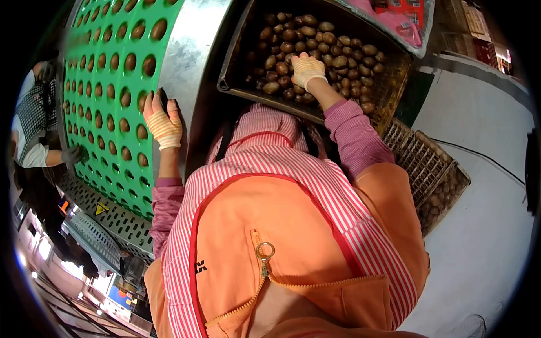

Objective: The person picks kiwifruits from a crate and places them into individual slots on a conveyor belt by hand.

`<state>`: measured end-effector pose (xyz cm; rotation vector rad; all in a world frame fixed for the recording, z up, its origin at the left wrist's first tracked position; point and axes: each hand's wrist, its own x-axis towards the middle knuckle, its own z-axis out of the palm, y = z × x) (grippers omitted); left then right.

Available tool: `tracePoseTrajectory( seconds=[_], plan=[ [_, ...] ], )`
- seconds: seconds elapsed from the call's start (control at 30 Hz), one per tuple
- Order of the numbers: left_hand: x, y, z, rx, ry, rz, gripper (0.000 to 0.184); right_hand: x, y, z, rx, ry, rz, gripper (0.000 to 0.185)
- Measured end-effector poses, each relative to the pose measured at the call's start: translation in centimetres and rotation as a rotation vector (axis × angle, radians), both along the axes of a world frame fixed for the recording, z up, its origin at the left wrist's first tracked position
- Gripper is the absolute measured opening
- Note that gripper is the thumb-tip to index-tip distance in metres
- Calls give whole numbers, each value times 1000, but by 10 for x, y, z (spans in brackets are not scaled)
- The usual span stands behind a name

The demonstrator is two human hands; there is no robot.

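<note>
My left hand (163,125), in a pale glove with orange stripes, rests at the right edge of the green panel (134,42). Its fingers are apart, and I see nothing held in them. Rows of hollows in the panel hold brown egg-shaped pieces (149,65). My right hand (308,70), gloved the same way, reaches into a dark crate (239,50) with many similar brown pieces (338,61). The right fingers curl down onto the pile around pieces there; their undersides are hidden.
A metal strip (194,50) runs between panel and crate. At right stands a brown slatted basket (414,163) with more pieces below it. A co-worker's dark-gloved hand (72,154) touches the panel's far side. Pink and red packaging (397,19) lies behind the crate.
</note>
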<state>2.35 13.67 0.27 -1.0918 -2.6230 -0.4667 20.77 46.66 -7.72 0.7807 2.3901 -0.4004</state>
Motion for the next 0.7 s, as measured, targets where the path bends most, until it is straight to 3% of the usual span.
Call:
tracePoseTrajectory(
  seconds=[0.13, 0.3, 0.7],
  plan=[
    [1, 5, 2, 13, -9, 24, 44, -13, 2, 4, 48, -179, 165, 34],
    [3, 2, -1, 49, -22, 48, 42, 10, -8, -8, 123, 13, 308, 31],
    [1, 2, 1, 28, -31, 39, 42, 32, -14, -6, 113, 177, 45, 42]
  ],
)
